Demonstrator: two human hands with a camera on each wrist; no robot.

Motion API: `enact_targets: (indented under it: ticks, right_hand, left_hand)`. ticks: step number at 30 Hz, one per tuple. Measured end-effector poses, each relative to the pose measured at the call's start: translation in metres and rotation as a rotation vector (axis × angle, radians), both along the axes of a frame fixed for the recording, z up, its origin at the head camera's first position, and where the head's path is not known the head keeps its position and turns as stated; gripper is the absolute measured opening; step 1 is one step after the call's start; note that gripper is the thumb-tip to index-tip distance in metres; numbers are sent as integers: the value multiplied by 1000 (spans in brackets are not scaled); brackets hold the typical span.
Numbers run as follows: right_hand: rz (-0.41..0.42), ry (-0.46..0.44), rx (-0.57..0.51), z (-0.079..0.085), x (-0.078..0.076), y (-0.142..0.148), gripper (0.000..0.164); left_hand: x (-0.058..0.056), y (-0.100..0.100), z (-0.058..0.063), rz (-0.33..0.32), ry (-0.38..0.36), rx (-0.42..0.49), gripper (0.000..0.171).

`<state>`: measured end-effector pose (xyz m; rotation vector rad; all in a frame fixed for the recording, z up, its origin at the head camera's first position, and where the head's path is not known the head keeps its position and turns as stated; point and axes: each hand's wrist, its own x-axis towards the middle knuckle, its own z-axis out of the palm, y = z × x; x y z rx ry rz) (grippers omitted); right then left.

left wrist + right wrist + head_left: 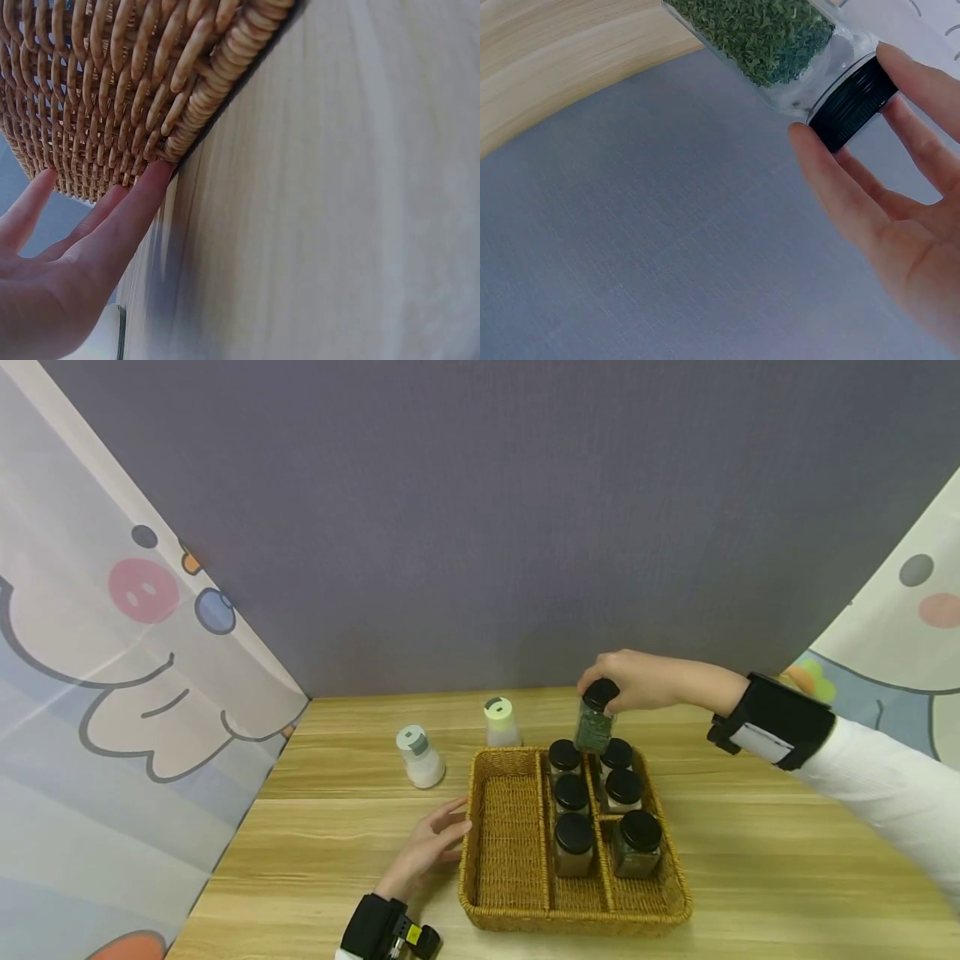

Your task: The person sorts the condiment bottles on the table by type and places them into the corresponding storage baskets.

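Observation:
My right hand (pixel 636 680) pinches the black lid of a glass spice jar (pixel 593 731) filled with green dried herbs. The right wrist view shows the herb jar (pixel 757 37) tilted, with thumb and fingers around its lid. In the head view it overlaps the back edge of a wicker basket (pixel 510 912). My left hand (pixel 426 843) touches the basket's left side with extended fingers. From the left wrist view, the fingertips rest low against the woven wall (pixel 97 97). Inside the basket, several black-lidded jars (pixel 573 843) stand in the middle and right compartments; the left compartment shows bare weave.
Behind and left of the basket stand two shakers, one with a white-and-grey top (pixel 422 758) and one with a yellow-green top (pixel 502 722). The wooden table (pixel 765 852) ends at a grey back panel (pixel 480 527). Cartoon-printed sheets (pixel 112 693) hang at both sides.

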<state>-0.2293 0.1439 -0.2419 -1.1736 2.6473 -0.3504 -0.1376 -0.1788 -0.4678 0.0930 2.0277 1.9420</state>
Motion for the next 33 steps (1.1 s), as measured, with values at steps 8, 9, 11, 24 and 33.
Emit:
enact_targets:
  ticks: [8, 9, 11, 24, 33]
  right_hand:
    - [-7, 11, -8, 7, 15, 4, 35]
    - [-6, 11, -10, 7, 17, 5, 35]
    - [1, 13, -12, 7, 20, 6, 35]
    - [40, 37, -33, 6, 38, 11, 35]
    - [93, 76, -49, 5, 50, 14, 35]
  left_hand:
    - [-1, 0, -1, 2, 0, -12, 61]
    - [-1, 0, -2, 2, -2, -13, 61]
    - [-1, 0, -2, 0, -6, -12, 61]
    - [-1, 0, -2, -1, -8, -7, 61]
    - [-2, -3, -3, 3, -7, -12, 62]
